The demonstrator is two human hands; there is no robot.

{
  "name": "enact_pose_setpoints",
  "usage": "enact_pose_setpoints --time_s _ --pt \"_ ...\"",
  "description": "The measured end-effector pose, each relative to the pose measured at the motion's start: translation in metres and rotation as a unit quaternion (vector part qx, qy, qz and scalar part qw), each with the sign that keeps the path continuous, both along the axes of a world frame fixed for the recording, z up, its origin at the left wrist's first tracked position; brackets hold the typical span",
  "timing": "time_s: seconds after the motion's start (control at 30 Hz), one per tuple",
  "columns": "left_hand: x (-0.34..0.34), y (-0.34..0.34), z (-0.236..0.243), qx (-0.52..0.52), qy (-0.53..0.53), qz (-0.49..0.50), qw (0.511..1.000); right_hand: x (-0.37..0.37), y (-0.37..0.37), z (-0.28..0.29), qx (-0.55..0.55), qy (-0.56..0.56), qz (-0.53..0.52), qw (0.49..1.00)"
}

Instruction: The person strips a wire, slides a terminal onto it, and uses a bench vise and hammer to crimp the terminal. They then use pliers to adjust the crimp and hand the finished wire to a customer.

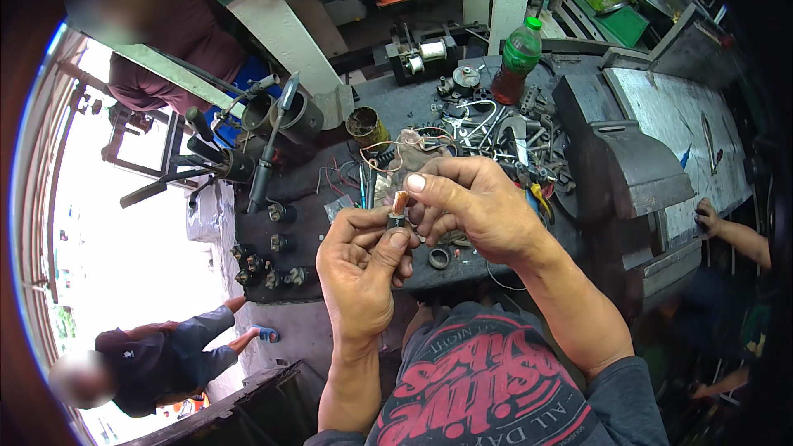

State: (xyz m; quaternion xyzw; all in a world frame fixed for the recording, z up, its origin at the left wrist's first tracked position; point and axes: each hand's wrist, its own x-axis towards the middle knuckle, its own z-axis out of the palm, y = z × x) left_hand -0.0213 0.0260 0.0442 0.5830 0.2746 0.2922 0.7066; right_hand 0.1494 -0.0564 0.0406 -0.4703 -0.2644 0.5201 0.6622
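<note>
Left hand point(357, 272) closed on the black part point(397, 221), held upright above the near counter point(307, 208), presumably for steadiness; right hand point(486, 211), fingers curled, at its copper end point(401, 201) (grip: cannot tell).

Workshop, mechanical kind, obvious from where I stood. Dark, grimy workbench point(304, 186) took up the middle, cluttered with loose metal parts and hand tools point(487, 120), including yellow-handled pliers point(540, 201). Small dark cylindrical parts point(282, 243) stood grouped at the bench's left end. Also there: open-topped metal cylinder point(301, 124), stained tin point(368, 126), thin looped wire point(373, 168). Device with a white spool point(432, 50) sat at the back. Heavy dark metal housing point(628, 161) on the right, worn metal plate point(665, 107) beside it. Left side opened onto bright daylight; other people were around, one seated or crouching point(169, 359) there.
</note>
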Motion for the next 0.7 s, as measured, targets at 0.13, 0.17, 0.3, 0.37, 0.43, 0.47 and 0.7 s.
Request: enact_pose_setpoints --time_s 0.13,0.17,0.3,0.37,0.43,0.47,0.7 --pt "-0.004 -0.002 -0.002 0.004 0.013 -0.009 1.0 -0.007 -0.006 -0.004 -0.012 0.024 -0.002 1.0" --pt "-0.005 -0.002 -0.003 0.004 0.004 -0.015 1.0 -0.008 -0.007 -0.006 -0.009 0.055 -0.002 0.998" --pt "-0.01 -0.001 -0.007 0.001 -0.012 -0.02 1.0 -0.016 -0.012 -0.012 0.014 0.133 -0.007 0.991" --pt "-0.012 0.0 -0.008 0.004 -0.015 -0.02 1.0 -0.018 -0.014 -0.013 0.024 0.118 -0.014 0.993" --pt "-0.015 0.001 -0.01 0.008 -0.016 -0.023 1.0 -0.02 -0.015 -0.014 0.03 0.096 -0.014 0.995" --pt "-0.016 0.001 -0.01 0.013 -0.016 -0.022 1.0 -0.022 -0.015 -0.014 0.029 0.079 -0.014 0.996" --pt "-0.024 0.007 -0.01 -0.028 -0.086 -0.083 0.992 -0.04 -0.013 -0.023 0.075 -0.017 -0.041 0.996"
